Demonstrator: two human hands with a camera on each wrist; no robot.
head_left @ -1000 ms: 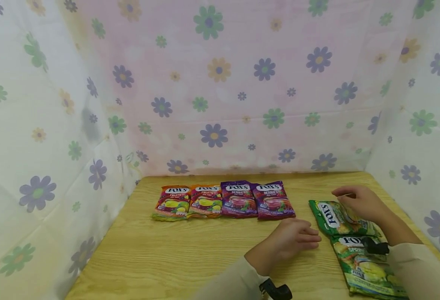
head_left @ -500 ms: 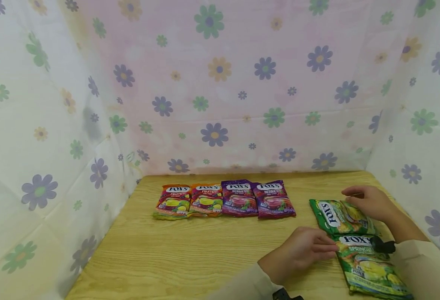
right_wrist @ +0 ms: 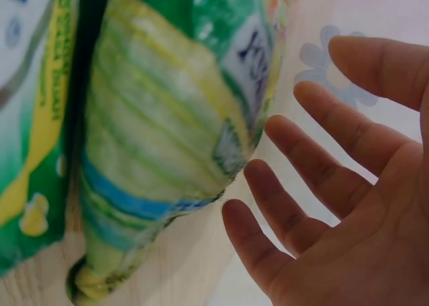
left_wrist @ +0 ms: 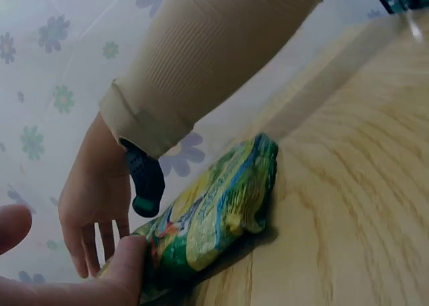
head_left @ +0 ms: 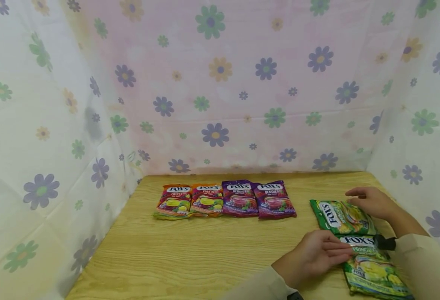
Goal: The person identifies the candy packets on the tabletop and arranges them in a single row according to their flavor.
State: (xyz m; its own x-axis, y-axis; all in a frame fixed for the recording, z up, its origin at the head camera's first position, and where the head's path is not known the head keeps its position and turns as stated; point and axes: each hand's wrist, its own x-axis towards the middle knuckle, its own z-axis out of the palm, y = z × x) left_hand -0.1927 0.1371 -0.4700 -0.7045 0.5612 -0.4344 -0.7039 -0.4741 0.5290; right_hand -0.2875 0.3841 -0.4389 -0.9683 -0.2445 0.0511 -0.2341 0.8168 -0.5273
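Observation:
On the right of the table, two green candy bags lie one behind the other in the head view. The rear green bag (head_left: 341,216) is turned sideways, and the front green bag (head_left: 373,271) reads upright. My left hand (head_left: 319,254) has its fingers extended over the front bag's upper left edge. In the left wrist view, its finger (left_wrist: 131,262) overlaps a green bag (left_wrist: 221,205). Beside the rear bag's right side is my right hand (head_left: 377,202), palm inward. The right wrist view shows its extended fingers (right_wrist: 322,162) along a green bag (right_wrist: 161,111), gripping nothing.
Further back on the wooden table (head_left: 190,258), two orange Fruits bags (head_left: 172,202) and two purple Berries bags (head_left: 240,200) lie in a row. Flower-patterned cloth (head_left: 212,83) stands behind the table and along both sides.
My left hand has moved right, from bare table to the front green bag's edge. My right hand has shifted slightly right. The bags show no clear movement.

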